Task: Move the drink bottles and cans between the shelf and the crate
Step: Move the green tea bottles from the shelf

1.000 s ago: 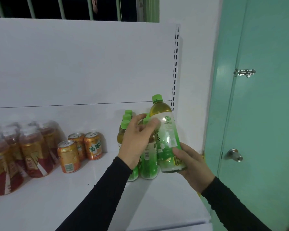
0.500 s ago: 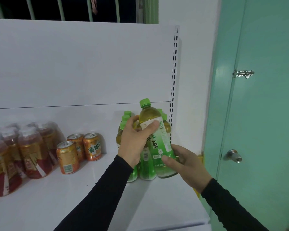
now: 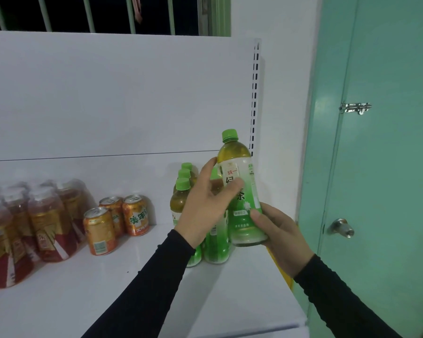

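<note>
**Bottle righted over the shelf's right end**

Tilted left half a second ago, the bottle [image 3: 241, 191] now stands nearly upright, shifted right. Right hand [image 3: 281, 237] wraps its base; left hand [image 3: 205, 203] curls fingers round its label. It hangs just above the shelf [image 3: 108, 289], beside the green bottles [image 3: 183, 198]. Cans [image 3: 117, 220] stand farther left.
</note>
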A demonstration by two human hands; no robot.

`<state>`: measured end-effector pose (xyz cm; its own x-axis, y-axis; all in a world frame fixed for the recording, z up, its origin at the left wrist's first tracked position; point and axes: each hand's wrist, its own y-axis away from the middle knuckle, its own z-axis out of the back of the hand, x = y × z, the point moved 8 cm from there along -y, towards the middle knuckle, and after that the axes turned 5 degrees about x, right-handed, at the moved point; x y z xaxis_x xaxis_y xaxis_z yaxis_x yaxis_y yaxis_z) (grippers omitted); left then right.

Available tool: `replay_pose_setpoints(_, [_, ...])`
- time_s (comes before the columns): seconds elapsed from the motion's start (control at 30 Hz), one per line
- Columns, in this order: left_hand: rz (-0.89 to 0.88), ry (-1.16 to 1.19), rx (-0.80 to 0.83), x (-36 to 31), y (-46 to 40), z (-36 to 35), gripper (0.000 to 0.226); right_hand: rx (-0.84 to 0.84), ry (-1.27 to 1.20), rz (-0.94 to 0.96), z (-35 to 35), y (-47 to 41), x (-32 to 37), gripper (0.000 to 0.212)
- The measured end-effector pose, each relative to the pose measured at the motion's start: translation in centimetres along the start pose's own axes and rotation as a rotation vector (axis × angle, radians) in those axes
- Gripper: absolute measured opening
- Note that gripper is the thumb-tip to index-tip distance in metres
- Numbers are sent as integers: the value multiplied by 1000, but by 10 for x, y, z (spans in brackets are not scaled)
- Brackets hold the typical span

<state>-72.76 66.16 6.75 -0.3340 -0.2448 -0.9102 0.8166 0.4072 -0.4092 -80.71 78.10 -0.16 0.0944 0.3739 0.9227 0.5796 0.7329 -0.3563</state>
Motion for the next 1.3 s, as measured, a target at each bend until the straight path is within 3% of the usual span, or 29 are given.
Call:
replay_pose_setpoints(0.17, [-46, -202, 34, -10, -2, -16, 93, -127, 301, 169, -3, 3, 28, 21])
replay_pose_setpoints(0.27, [-52, -147, -16, -20, -9, -11, 88, -120, 384, 247, -6, 3, 44, 32])
replay_pose_setpoints(0.5, [155, 223, -68, -26, -33, 7, 66, -56, 681, 427, -9, 3, 71, 91])
replay_pose_setpoints(0.6, [221, 314, -51, -30, -36, 6, 54, -105, 798, 527, -11, -1, 81, 93])
replay_pose_setpoints(0.77, [350, 516, -11, -31, -35, -3, 48, -161, 803, 584, -18, -2, 101, 86])
replay_pose_setpoints(0.97, [408, 590, -13, -31, -35, -9, 38, -218, 795, 599, -19, -2, 117, 82])
replay_pose_setpoints(1.3, [429, 602, -33, -22, -37, -12, 68, -243, 766, 594, -14, 1, 115, 83])
